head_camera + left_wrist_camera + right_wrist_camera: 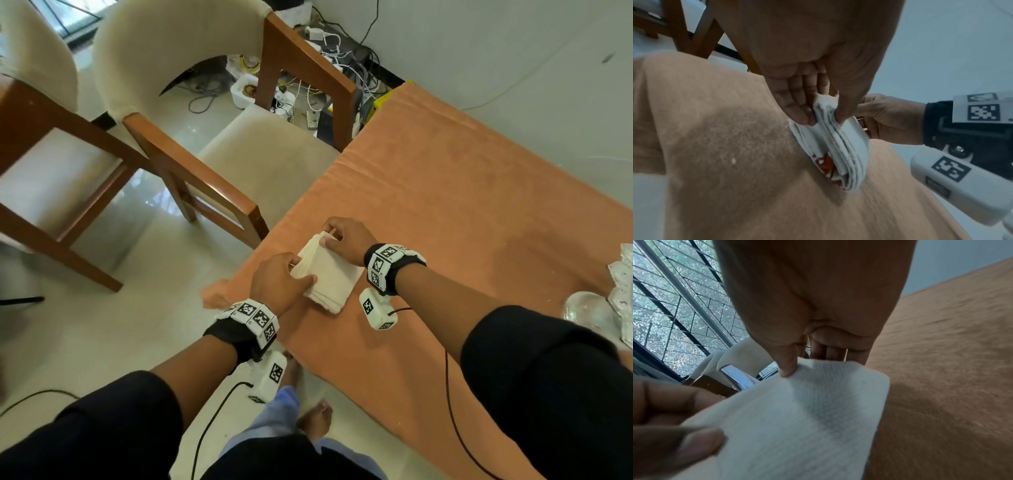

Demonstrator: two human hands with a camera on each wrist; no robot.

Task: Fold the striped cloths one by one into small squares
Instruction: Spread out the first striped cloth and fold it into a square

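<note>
While the thick, many-layered white woven cloth (327,274) rests near the corner of the orange fabric-covered table (462,192), the left hand (279,282) pinches its stacked edge between thumb and fingers, and the right hand (346,240) pinches the far corner, probably to keep the layers aligned for squaring up.

Orange cover (462,192) over the bench. Two wood armchairs with cream cushions, one (219,113) just beside the bench edge, the other (44,144) further left. Cable tangle and power strips (329,58) on the floor by the wall. Clear crinkled plastic (603,308) at the bench's right edge.
</note>
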